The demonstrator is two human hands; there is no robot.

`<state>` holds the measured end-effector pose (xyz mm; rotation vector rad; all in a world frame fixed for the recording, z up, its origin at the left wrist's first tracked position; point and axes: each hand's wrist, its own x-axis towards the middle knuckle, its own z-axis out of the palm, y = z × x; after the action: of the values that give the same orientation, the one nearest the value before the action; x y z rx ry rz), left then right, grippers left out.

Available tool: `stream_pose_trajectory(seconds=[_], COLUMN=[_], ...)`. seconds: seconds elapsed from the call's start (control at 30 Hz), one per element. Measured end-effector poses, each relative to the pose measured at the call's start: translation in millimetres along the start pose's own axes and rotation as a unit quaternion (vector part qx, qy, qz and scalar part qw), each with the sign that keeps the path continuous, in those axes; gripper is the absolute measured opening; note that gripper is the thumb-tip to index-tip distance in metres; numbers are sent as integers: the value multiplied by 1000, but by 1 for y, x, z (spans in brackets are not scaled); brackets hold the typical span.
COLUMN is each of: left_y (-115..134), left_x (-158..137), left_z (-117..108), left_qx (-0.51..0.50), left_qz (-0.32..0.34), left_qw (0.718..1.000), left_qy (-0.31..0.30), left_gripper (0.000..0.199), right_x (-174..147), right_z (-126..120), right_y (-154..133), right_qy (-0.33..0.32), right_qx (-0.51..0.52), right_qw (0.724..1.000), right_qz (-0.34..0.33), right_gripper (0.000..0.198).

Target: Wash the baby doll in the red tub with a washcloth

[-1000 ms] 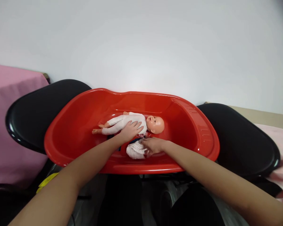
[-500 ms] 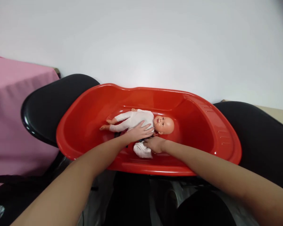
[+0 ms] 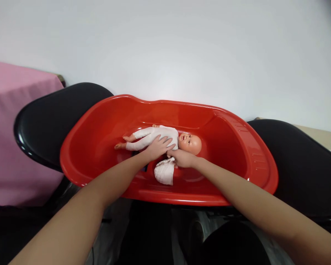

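A baby doll [image 3: 160, 138] in a white sleepsuit lies on its back on the floor of a red tub [image 3: 238, 147]. Its long axis runs across the view: head to the person's right, legs stretched to the left, roughly in line with the tub's own length. The tub sits across two black chairs [image 3: 52, 121], with a pink cloth [image 3: 13, 129] draped off to the left and a plain white wall behind.

The left hand [image 3: 157, 147] rests flat on the doll's chest and belly, fingers spread and loose — it presses rather than grips, nothing closed in it. The right hand [image 3: 182, 158] sits just on the near side of the doll's neck and shoulder, its fingers pinched on the upper edge of a bunched white cloth [image 3: 164, 172]. The cloth hangs from that hand toward the near wall of the tub. The two hands touch or nearly touch at the fingertips, close by the doll's shoulder.

Both hands come in from the near side, so the doll lies beyond them and crosswise to both forearms. The left hand is the one on the doll; the right is nearer the head, though its hold is on the cloth — whether it also touches the doll cannot be told.
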<state>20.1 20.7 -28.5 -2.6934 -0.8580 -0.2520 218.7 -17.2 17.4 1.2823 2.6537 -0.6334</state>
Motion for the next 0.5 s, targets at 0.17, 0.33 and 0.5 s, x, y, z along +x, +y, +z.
stream_pose_trajectory(seconds=[0.17,0.33,0.5], left_y=[-2,-13,-23], left_x=[9,15,16], left_z=[-20,-40,-44], left_qx=[6,-19,-7], left_qz=[-56,-147,-162], left_qw=[998,988,985], left_qy=[19,51,59], left_gripper=[39,44,36], right_x=[-6,-3,36], right_z=[-13,5,24], right_y=[2,-20,-24], right_qy=[37,-4,-51], right_qx=[63,-86,-225], right_qw=[996,964,888], right_qz=[-58,-250,-399], right_gripper=[27,36,36])
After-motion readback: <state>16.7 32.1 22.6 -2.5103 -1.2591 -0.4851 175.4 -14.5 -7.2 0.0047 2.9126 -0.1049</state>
